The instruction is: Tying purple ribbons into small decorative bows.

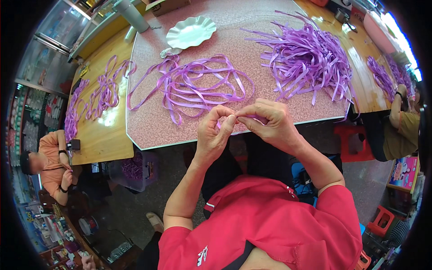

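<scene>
Just past the table's near edge, my left hand (217, 134) and my right hand (272, 125) meet, thumbs and forefingers pinched together. A purple ribbon (260, 119) runs through the fingers of my right hand, and a bit of it shows by my left fingers. The very tips hide what exactly lies between them. Right beyond my hands, a loose pile of looped purple ribbons (202, 83) lies on the speckled pink table mat (175, 130). A larger, denser heap of purple ribbon strips (310, 60) lies to the far right.
A scalloped pale plate (191, 32) and a grey-green bottle (131, 15) stand at the back. More ribbons (105, 92) lie on the wooden table at left. A co-worker (53, 162) sits left, another (402, 121) right, near a red stool (353, 144). A plastic bin (135, 173) stands below.
</scene>
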`<state>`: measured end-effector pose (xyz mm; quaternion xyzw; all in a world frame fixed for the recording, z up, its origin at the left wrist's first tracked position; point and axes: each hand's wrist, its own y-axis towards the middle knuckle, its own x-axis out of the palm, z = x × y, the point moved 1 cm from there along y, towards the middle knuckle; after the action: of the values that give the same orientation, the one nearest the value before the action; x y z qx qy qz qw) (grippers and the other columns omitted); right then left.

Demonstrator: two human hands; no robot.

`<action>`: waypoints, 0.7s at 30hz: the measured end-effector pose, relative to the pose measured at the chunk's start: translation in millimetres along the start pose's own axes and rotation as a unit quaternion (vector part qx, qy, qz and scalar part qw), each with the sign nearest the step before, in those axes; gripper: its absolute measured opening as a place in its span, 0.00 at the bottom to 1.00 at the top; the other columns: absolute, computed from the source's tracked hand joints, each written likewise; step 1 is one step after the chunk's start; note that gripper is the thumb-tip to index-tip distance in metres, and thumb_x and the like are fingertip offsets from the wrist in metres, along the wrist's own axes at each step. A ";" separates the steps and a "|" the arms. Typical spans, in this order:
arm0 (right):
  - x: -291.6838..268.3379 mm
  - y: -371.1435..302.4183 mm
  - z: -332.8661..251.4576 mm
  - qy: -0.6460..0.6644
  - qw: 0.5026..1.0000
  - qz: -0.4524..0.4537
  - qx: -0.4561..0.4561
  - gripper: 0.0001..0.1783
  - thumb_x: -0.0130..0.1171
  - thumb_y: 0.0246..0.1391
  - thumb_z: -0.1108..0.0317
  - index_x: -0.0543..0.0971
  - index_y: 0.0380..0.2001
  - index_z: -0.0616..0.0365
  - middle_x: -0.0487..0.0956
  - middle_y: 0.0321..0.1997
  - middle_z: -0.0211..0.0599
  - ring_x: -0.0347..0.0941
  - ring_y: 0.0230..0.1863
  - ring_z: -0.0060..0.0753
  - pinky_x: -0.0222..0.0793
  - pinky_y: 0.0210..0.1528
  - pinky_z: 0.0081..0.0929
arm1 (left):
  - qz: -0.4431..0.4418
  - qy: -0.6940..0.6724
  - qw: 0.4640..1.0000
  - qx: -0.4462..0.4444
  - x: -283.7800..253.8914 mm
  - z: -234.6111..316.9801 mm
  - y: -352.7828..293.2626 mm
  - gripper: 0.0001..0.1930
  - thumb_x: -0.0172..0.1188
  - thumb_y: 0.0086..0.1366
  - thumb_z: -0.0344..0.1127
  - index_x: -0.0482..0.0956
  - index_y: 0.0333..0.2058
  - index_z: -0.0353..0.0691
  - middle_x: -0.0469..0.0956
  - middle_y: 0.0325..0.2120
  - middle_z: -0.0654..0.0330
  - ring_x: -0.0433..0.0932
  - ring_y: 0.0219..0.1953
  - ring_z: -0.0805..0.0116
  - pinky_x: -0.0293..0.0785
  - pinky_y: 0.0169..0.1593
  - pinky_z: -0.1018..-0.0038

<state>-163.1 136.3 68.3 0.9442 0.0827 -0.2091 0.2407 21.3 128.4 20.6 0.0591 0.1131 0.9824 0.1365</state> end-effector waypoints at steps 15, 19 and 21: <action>-0.7 -4.5 5.3 0.049 0.995 -0.023 0.085 0.05 0.66 0.57 0.73 0.85 0.37 0.59 0.76 0.28 0.28 0.69 0.26 0.14 0.62 0.26 0.18 | -0.057 0.071 0.995 0.033 -16.2 10.7 5.5 0.09 0.55 0.73 0.35 0.75 0.44 0.35 0.76 0.39 0.59 0.75 0.43 0.70 0.70 0.51 0.72; -1.6 -4.2 6.0 0.046 0.994 -0.030 0.090 0.05 0.66 0.57 0.74 0.85 0.37 0.60 0.77 0.28 0.28 0.69 0.27 0.14 0.62 0.26 0.18 | -0.069 0.351 0.909 0.212 -16.1 27.6 11.8 0.13 0.63 0.66 0.37 0.76 0.44 0.38 0.76 0.40 0.56 0.75 0.47 0.59 0.68 0.54 0.62; -2.0 -3.7 5.1 0.055 0.995 -0.026 0.076 0.04 0.66 0.57 0.74 0.85 0.36 0.61 0.77 0.28 0.29 0.70 0.27 0.15 0.63 0.26 0.20 | -0.091 0.404 0.877 0.245 -13.2 36.0 14.6 0.15 0.65 0.62 0.36 0.76 0.45 0.38 0.76 0.40 0.56 0.75 0.48 0.56 0.67 0.56 0.60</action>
<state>-167.6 136.9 63.6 0.9673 0.1039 -0.1689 0.1582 35.5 118.4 57.8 -0.3220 0.4005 0.8449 0.1485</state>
